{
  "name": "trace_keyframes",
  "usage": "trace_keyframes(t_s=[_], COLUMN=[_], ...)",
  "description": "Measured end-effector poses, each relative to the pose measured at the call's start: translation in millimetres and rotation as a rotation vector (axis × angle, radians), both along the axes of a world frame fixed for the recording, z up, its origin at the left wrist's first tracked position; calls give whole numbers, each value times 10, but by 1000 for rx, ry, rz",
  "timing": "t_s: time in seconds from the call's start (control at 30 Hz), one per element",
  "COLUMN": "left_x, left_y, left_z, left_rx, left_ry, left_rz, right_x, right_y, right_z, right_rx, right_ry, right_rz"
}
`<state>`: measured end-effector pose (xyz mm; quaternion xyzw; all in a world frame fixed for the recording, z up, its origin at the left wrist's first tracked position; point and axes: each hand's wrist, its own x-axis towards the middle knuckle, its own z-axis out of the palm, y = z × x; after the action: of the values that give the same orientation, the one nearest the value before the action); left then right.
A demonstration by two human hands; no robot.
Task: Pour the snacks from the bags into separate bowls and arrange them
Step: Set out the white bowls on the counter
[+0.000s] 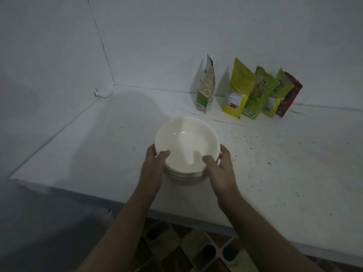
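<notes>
A stack of several cream bowls (186, 140) rests on the white counter (275, 163) near its front edge. My left hand (154, 169) grips the stack's left rim, thumb inside the top bowl. On the right rim sits my right hand (220, 169), its thumb also over the edge. Several snack bags lean against the back wall: a green-and-white bag (206, 87), a yellow bag (238, 89), a green bag (259, 95), another green bag (279, 95) and a dark red bag (289, 95). The top bowl holds nothing.
White walls meet in a corner (104, 91) at the back left. Dark specks dot the counter's right side. A crack (216, 119) runs along the counter before the bags. Patterned floor tiles (186, 246) show below the counter's front edge.
</notes>
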<state>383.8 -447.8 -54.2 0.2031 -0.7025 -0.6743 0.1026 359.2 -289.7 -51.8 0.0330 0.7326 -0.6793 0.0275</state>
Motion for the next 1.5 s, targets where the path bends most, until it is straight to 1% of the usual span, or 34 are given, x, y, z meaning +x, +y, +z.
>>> trace_keyframes(t_s=[0.1,0.23,0.3,0.37,0.47,0.6,0.7,0.8,0.9,0.97,1.03,1.1,1.17,1.23,1.3,1.37,1.43,1.5], left_x=[-115,-269,-293,-280,-246,-253,-256,-265,-283,-294,-296,-293,-311,-339,-352,-356,-360,-407], left_y=[-64,-147,-182,-195,-199,-221,-228,-225,-229,-229,-223,-198,-149,-62,88,298,561,837], left_z=[55,106,97,74,20,1,-19,-52,-68,-88,-112,-80,10,109,231,354,472,519], left_rx=[-50,-101,-102,-75,-25,-43,-127,-157,-201,-284,-423,-534,-596,-598,-510,-372,-172,29], left_ry=[3,-52,-57,-38,-10,13,30,40,53,93,175,260,326,374,413,433,444,417], left_rz=[-10,-41,-52,-60,-79,-76,-70,-63,-72,-83,-73,-43,-12,-8,-41,-90,-186,-293], right_x=[-256,-618,-729,-794,-808,-784,-796,-766,-674,-629,-572,-487,-375,-283,-239,-236,-248,-261], right_y=[56,27,13,4,-31,-59,-76,-120,-127,-122,-118,-100,-68,-28,44,196,419,678], right_z=[135,290,317,330,299,234,253,291,282,269,267,319,395,452,485,468,445,426], right_rx=[115,356,409,397,315,277,340,435,446,461,452,355,231,70,-106,-281,-424,-489], right_ry=[-38,-109,-123,-113,-65,27,178,436,662,817,921,876,749,592,421,247,85,-29], right_rz=[5,130,169,163,105,65,43,23,22,23,7,-89,-228,-327,-385,-407,-395,-372])
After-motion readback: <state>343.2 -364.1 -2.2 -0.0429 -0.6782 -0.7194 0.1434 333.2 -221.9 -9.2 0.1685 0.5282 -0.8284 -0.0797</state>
